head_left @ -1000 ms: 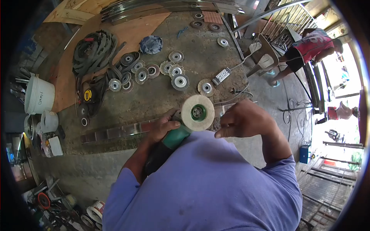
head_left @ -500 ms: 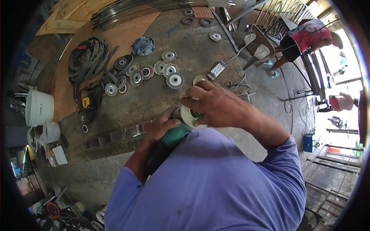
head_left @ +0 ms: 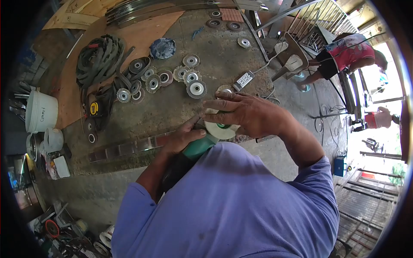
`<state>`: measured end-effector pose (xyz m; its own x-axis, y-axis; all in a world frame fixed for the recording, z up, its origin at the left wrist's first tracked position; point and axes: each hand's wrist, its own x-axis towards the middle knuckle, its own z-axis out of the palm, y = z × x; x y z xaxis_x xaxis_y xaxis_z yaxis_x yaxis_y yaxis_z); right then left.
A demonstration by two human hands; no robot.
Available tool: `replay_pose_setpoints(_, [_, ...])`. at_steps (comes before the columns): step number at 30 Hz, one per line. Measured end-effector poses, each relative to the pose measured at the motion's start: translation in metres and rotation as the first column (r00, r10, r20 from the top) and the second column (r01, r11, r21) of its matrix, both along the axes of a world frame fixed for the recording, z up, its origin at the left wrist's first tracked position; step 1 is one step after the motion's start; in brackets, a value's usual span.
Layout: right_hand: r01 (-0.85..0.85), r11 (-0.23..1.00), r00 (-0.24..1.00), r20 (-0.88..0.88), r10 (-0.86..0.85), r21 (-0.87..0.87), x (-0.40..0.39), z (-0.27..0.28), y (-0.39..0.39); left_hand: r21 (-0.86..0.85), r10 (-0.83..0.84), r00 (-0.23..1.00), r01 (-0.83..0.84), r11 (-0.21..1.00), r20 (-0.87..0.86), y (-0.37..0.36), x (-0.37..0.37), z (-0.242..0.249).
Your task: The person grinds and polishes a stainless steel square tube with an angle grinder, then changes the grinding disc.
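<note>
My left hand [head_left: 181, 139] is closed around the green-and-black angle grinder [head_left: 198, 148], held against the front of my shirt. A pale, whitish disc [head_left: 218, 132] with a green centre sits on the grinder's head. Over this disc my right hand [head_left: 258, 115] lies with fingers stretched out and slightly apart, its fingertips near the disc's far edge. Its thumb is mostly hidden beneath the palm. Beyond my hands several worn flap discs [head_left: 196, 89] lie on the concrete floor. Below my left hand a shiny flat metal bar [head_left: 129, 148] stretches leftward.
A power strip [head_left: 244, 79] with a cable lies past my right hand. Left are coiled grey strips [head_left: 100, 60], a tape measure [head_left: 94, 108] and a white bucket [head_left: 43, 112]. A person in a red top [head_left: 353, 53] bends over metalwork at right, near a plastic chair [head_left: 293, 56].
My right hand's fingers have straightened from a curled grip at the disc and now spread over it. My left hand keeps the grinder in place. The view has shifted slightly.
</note>
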<state>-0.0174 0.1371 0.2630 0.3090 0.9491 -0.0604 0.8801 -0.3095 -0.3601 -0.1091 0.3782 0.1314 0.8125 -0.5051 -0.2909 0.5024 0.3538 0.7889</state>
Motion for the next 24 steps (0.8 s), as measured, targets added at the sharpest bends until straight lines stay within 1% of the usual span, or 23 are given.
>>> replay_pose_setpoints(2, [0.064, 0.992, 0.995, -0.078, -0.056, 0.111, 0.005, -0.001, 0.0, 0.009, 0.001, 1.0, -0.001, 1.0, 0.007, -0.002, 0.002, 0.008])
replay_pose_setpoints(3, [0.206, 0.978, 0.973, -0.1, -0.209, -0.035, -0.001, 0.003, 0.002, 0.019, -0.002, 1.0, 0.002, 1.0, -0.006, -0.001, 0.001, 0.005])
replay_pose_setpoints(4, [0.336, 0.924, 0.929, -0.097, -0.357, -0.181, -0.011, 0.012, 0.006, 0.029, -0.003, 1.0, 0.004, 1.0, -0.019, 0.002, -0.001, -0.001])
replay_pose_setpoints(5, [0.451, 0.833, 0.866, -0.071, -0.496, -0.32, -0.015, 0.02, 0.009, 0.04, -0.005, 1.0, 0.006, 0.999, -0.03, 0.005, -0.003, -0.004])
replay_pose_setpoints(7, [0.261, 0.834, 0.914, -0.154, -0.375, -0.485, -0.007, 0.03, -0.012, 0.041, 0.014, 1.0, -0.014, 0.999, -0.002, 0.008, -0.005, -0.005])
replay_pose_setpoints(8, [0.304, 0.853, 0.913, -0.127, -0.388, -0.425, -0.012, 0.033, -0.014, 0.041, 0.02, 1.0, -0.02, 0.999, 0.006, 0.008, -0.008, -0.006])
replay_pose_setpoints(10, [0.38, 0.877, 0.906, -0.075, -0.417, -0.294, -0.022, 0.042, -0.014, -0.024, 0.062, 0.998, -0.062, 0.998, -0.016, 0.008, -0.009, -0.009])
replay_pose_setpoints(11, [0.415, 0.903, 0.909, 0.017, -0.416, -0.11, -0.027, 0.032, -0.013, -0.052, 0.074, 0.997, -0.075, 0.996, -0.018, 0.008, -0.005, -0.01])
replay_pose_setpoints(12, [0.423, 0.903, 0.896, 0.11, -0.43, 0.08, -0.031, 0.021, -0.013, -0.042, 0.064, 0.998, -0.064, 0.997, -0.002, 0.006, -0.003, -0.011])
replay_pose_setpoints(13, [0.381, 0.914, 0.897, 0.186, -0.401, 0.137, -0.032, 0.011, -0.011, -0.032, 0.053, 0.998, -0.053, 0.998, 0.014, 0.005, -0.002, -0.013])
replay_pose_setpoints(16, [0.412, 0.911, 0.911, 0.01, -0.412, -0.028, -0.036, 0.011, -0.007, 0.005, 0.006, 0.999, -0.006, 1.0, 0.037, 0.006, 0.0, -0.01])
replay_pose_setpoints(17, [0.452, 0.88, 0.891, 0.022, -0.454, -0.146, -0.037, 0.016, -0.005, 0.018, -0.006, 0.999, 0.005, 1.0, 0.039, 0.006, -0.001, -0.009])
replay_pose_setpoints(19, [0.285, 0.883, 0.911, -0.181, -0.371, -0.372, -0.03, 0.03, -0.016, -0.008, 0.022, 1.0, -0.022, 1.0, 0.019, 0.008, -0.005, -0.011])
replay_pose_setpoints(22, [0.344, 0.873, 0.894, -0.164, -0.417, -0.345, -0.03, 0.034, -0.013, -0.049, 0.047, 0.999, -0.046, 0.998, 0.01, 0.01, -0.004, -0.015])
replay_pose_setpoints(23, [0.447, 0.885, 0.889, -0.047, -0.456, -0.13, -0.038, 0.023, -0.013, -0.067, 0.049, 0.999, -0.049, 0.997, 0.012, 0.01, -0.002, -0.016])
replay_pose_setpoints(24, [0.509, 0.855, 0.855, 0.059, -0.516, 0.098, -0.046, 0.013, -0.013, -0.039, 0.033, 0.999, -0.032, 0.999, 0.03, 0.008, -0.002, -0.015])
